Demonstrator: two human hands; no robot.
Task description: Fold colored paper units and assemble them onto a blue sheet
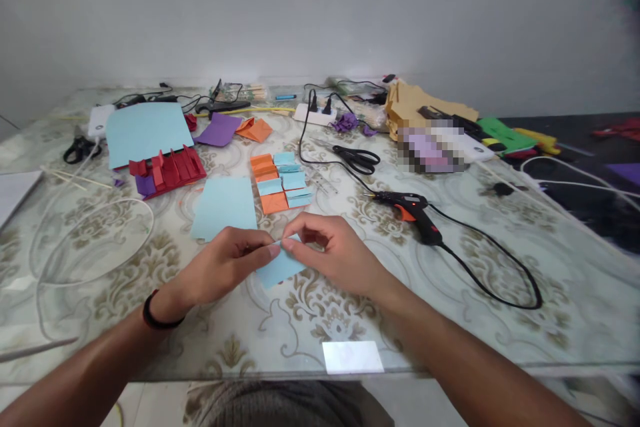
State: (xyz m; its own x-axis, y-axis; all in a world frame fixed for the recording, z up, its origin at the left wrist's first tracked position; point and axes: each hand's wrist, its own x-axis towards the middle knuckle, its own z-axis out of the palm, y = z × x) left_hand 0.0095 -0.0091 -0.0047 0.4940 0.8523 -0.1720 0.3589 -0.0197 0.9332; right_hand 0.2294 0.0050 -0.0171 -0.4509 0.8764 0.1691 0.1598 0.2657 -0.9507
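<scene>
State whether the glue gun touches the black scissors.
Apart: the head view shows bare tabletop between the glue gun and the black scissors.

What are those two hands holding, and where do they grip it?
Both hands, left and right, pinch a small light-blue paper piece at its upper edge.

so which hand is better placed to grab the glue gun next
Right. The glue gun lies on the table to the right of the right hand, nothing between them. The left hand would have to cross over. Both hands now pinch the light blue paper.
</scene>
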